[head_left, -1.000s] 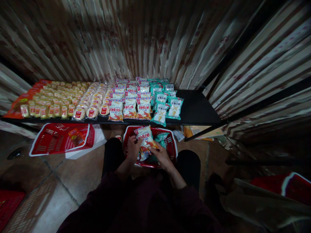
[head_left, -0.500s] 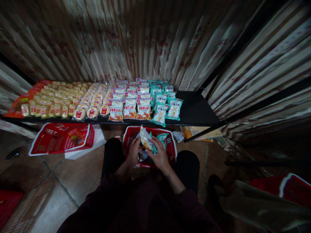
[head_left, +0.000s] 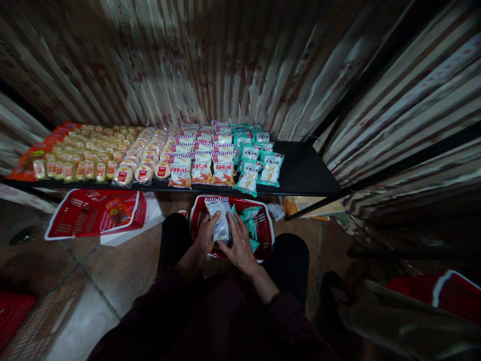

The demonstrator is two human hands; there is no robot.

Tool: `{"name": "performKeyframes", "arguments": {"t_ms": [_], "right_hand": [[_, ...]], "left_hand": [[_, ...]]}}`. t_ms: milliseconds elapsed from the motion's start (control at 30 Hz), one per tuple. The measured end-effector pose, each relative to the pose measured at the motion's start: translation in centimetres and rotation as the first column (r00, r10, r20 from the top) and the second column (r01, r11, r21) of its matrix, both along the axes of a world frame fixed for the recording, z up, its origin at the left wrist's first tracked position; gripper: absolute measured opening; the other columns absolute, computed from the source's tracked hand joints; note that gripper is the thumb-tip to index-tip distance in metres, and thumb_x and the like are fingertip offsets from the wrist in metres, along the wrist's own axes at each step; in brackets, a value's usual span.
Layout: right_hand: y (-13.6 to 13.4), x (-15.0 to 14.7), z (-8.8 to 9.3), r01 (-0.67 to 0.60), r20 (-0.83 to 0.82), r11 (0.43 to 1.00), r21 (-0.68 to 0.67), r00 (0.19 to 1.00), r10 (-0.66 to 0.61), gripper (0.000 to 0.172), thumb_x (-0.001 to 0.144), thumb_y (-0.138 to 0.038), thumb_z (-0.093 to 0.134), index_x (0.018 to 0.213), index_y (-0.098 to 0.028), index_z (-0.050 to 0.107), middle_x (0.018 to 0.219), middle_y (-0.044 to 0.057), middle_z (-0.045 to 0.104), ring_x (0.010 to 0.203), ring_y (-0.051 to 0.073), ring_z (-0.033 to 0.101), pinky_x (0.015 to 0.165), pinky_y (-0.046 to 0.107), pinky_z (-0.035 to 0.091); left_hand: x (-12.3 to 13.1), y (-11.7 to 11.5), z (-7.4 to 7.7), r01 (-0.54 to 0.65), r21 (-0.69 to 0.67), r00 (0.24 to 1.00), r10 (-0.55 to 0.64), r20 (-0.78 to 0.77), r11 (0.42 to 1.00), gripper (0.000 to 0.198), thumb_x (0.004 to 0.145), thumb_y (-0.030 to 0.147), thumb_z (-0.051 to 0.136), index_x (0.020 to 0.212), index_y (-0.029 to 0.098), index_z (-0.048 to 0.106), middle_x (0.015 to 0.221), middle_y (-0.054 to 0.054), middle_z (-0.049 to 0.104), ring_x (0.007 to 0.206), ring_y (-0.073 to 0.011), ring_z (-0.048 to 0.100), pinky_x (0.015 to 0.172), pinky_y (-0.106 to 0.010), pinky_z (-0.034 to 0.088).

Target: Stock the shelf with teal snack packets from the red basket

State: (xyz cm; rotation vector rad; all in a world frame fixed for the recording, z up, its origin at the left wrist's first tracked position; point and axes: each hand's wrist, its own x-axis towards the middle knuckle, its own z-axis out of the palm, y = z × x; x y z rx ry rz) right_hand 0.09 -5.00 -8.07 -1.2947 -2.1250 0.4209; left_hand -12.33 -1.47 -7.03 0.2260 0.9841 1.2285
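Observation:
Both my hands are over a red basket [head_left: 267, 226] that sits on the floor between my knees. My left hand [head_left: 205, 234] and my right hand [head_left: 237, 244] together grip a white snack packet [head_left: 219, 218] with red and blue striped edges, its plain back turned toward me. Teal snack packets [head_left: 249, 221] lie in the basket to the right of my hands. Beyond the basket is a low black shelf [head_left: 305, 173] lined with rows of matching red-and-white packets [head_left: 202, 159] and teal packets [head_left: 252, 156].
Round cakes [head_left: 143, 161] and small yellow packets [head_left: 77, 159] fill the shelf's left part. A second red basket [head_left: 92, 212] with an orange packet lies on the floor at left. Striped curtains hang behind and at right. Another red basket [head_left: 451, 291] shows at the lower right.
The packet in my hands has been turned over from its printed front to its plain back and lowered toward the basket. My hands moved slightly down with it.

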Motion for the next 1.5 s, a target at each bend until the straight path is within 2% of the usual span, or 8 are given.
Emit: {"name": "performKeyframes", "arguments": {"t_ms": [267,367,633,867,967,1133,1367,1500], "right_hand": [[-0.2,0.4,0.7,-0.023,-0.007,0.999,0.034,1.000,0.024,0.061,0.088,-0.040,0.053,0.144,-0.024,0.036,0.151,0.009,0.037,0.142,0.030,0.026,0.110,0.055,0.032],[0.0,0.3,0.9,0.020,-0.045,1.000,0.015,0.999,-0.020,0.050,0.092,-0.034,0.046,0.141,-0.025,0.042,0.146,0.008,0.044,0.139,0.027,0.032,0.109,0.053,0.035],[0.1,-0.5,0.7,0.190,-0.018,0.981,0.033,0.982,-0.190,0.043,0.092,-0.031,0.044,0.133,-0.021,0.053,0.132,0.013,0.054,0.123,0.029,0.047,0.103,0.051,0.041],[0.2,0.2,-0.7,0.178,-0.070,0.979,-0.096,0.980,-0.186,0.049,0.094,-0.035,0.037,0.140,-0.019,0.042,0.131,0.014,0.056,0.120,0.028,0.051,0.101,0.050,0.042],[0.3,0.3,-1.0,0.170,-0.104,0.965,-0.198,0.976,-0.193,0.055,0.092,-0.044,0.042,0.140,-0.017,0.042,0.133,0.016,0.055,0.122,0.030,0.051,0.102,0.051,0.041],[0.5,-0.1,-1.6,0.221,-0.177,0.907,-0.358,0.938,-0.298,0.071,0.081,-0.052,0.057,0.138,-0.012,0.041,0.133,0.020,0.053,0.121,0.032,0.052,0.102,0.050,0.042],[1.1,0.5,-2.7,0.321,-0.285,0.845,-0.428,0.839,-0.463,0.059,0.076,-0.048,0.059,0.124,-0.014,0.055,0.122,0.016,0.060,0.113,0.031,0.055,0.099,0.049,0.042],[1.2,0.8,-2.4,0.275,-0.371,0.798,-0.536,0.773,-0.515,0.057,0.075,-0.047,0.059,0.123,-0.015,0.057,0.118,0.014,0.063,0.108,0.030,0.058,0.098,0.047,0.043]], "left_hand": [[-0.1,-0.1,-1.0,-0.011,0.009,0.999,0.011,-0.034,1.000,0.055,0.062,0.044,0.079,0.107,0.016,0.063,0.104,-0.008,0.072,0.098,-0.0237,0.066,0.086,-0.033,0.052],[0.1,-0.2,-1.7,-0.021,0.030,0.998,0.022,-0.060,0.999,0.054,0.061,0.046,0.078,0.104,0.015,0.065,0.105,-0.009,0.071,0.099,-0.0228,0.066,0.086,-0.031,0.051],[0.5,-0.4,-1.7,0.009,0.044,1.000,-0.008,-0.028,0.999,0.049,0.060,0.045,0.079,0.099,0.017,0.065,0.099,-0.007,0.072,0.091,-0.0202,0.067,0.080,-0.028,0.051],[0.6,-0.6,-1.6,0.000,0.017,0.996,0.001,-0.084,1.000,0.050,0.066,0.053,0.072,0.101,0.018,0.068,0.100,-0.007,0.072,0.096,-0.0220,0.066,0.081,-0.029,0.050],[0.6,-1.0,-1.5,0.011,-0.016,0.994,-0.012,-0.112,1.000,0.046,0.071,0.051,0.069,0.105,0.021,0.068,0.113,-0.007,0.069,0.108,-0.0236,0.062,0.089,-0.032,0.048],[1.0,-2.0,-1.5,-0.007,0.045,0.987,0.014,-0.160,0.999,0.040,0.072,0.046,0.070,0.105,0.024,0.071,0.135,-0.004,0.057,0.131,-0.0244,0.045,0.106,-0.033,0.037],[1.4,-2.8,-1.2,0.085,0.098,0.960,-0.055,-0.275,0.992,0.035,0.075,0.043,0.068,0.106,0.026,0.071,0.131,-0.005,0.059,0.128,-0.0246,0.047,0.108,-0.037,0.034],[1.2,-2.6,-1.0,0.109,0.136,0.914,-0.046,-0.404,0.985,0.027,0.076,0.031,0.066,0.102,0.025,0.072,0.126,-0.005,0.062,0.123,-0.0237,0.051,0.107,-0.034,0.036]]}}
